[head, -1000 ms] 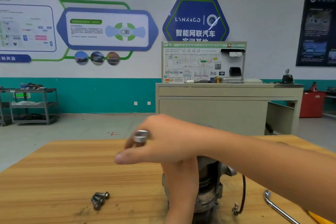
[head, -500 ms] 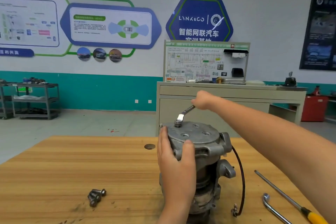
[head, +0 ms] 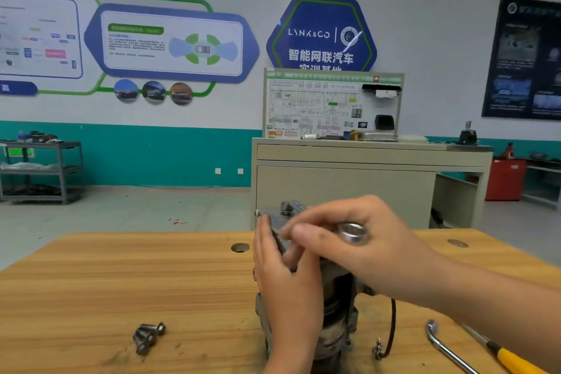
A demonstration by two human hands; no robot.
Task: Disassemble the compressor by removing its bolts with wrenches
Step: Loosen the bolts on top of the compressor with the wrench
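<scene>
The grey metal compressor (head: 337, 313) stands upright on the wooden table (head: 121, 282), mostly hidden by my hands. My left hand (head: 282, 276) is wrapped around its left side near the top. My right hand (head: 361, 240) lies over the top and grips a silver wrench (head: 352, 232), whose ring end shows between the fingers. The wrench's other end sits on a bolt (head: 285, 206) at the far left of the compressor's top. Three removed bolts (head: 147, 337) lie loose on the table to the left.
An L-shaped metal bar (head: 446, 346) and a yellow-handled tool (head: 513, 358) lie at the right front. A black wire (head: 390, 334) hangs off the compressor's right side. The table has a round hole (head: 240, 247). A beige cabinet (head: 349, 182) stands behind it.
My right hand swung the wrench from the far side round toward me and over the compressor's top. My left hand stayed on the compressor's side.
</scene>
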